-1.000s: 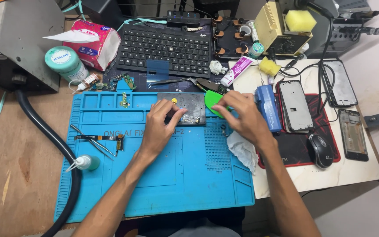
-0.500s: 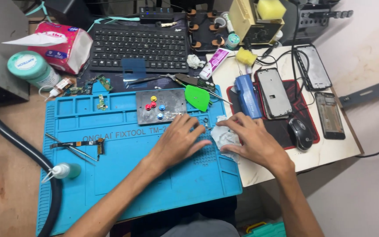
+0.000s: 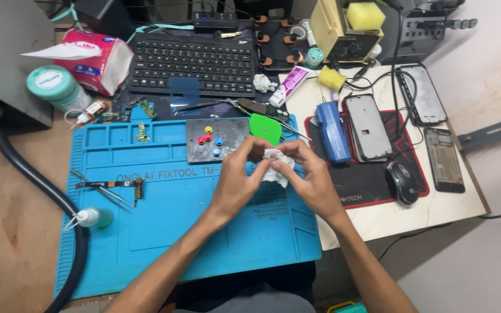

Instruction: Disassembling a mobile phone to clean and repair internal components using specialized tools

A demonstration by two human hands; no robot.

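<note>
Pinching a crumpled white tissue [image 3: 275, 164] between them, the left hand [image 3: 234, 181] and right hand [image 3: 311, 179] meet above the blue mat [image 3: 163, 232]; this two-sided grip likely braces something small inside. A green pick [image 3: 265, 128] lies just beyond.
</note>
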